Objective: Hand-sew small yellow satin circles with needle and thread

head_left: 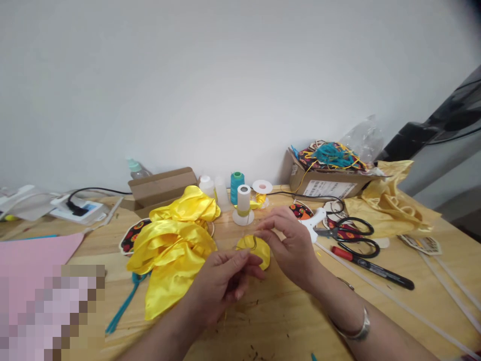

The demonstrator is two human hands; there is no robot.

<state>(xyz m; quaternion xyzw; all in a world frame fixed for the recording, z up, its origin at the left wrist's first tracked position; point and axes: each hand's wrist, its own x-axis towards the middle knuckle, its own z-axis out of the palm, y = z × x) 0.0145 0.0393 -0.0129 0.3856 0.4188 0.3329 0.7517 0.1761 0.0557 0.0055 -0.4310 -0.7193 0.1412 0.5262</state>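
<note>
My left hand (229, 276) is low in the middle of the view, its thumb and forefinger pressed together and the other fingers curled. Just to its right my right hand (291, 245) is raised, thumb and fingertips pinched. What either pinch holds is too small to name. A thin dark curved line, thread-like, shows between the hands. Behind the left fingertips lies a round yellow fabric piece (263, 254), partly covered by them. Bunched shiny yellow satin cloth (176, 250) rests left of my left hand. A white spool (244, 200) with yellow ribbon stands beyond both hands.
At the back are a teal thread cone (237, 186), a cardboard box (326, 188) of cloth and yarn, and an open carton (165, 185). Black-handled scissors (355, 233), a black marker with red cap (376, 268) and pale yellow cloth (391, 205) lie to the right.
</note>
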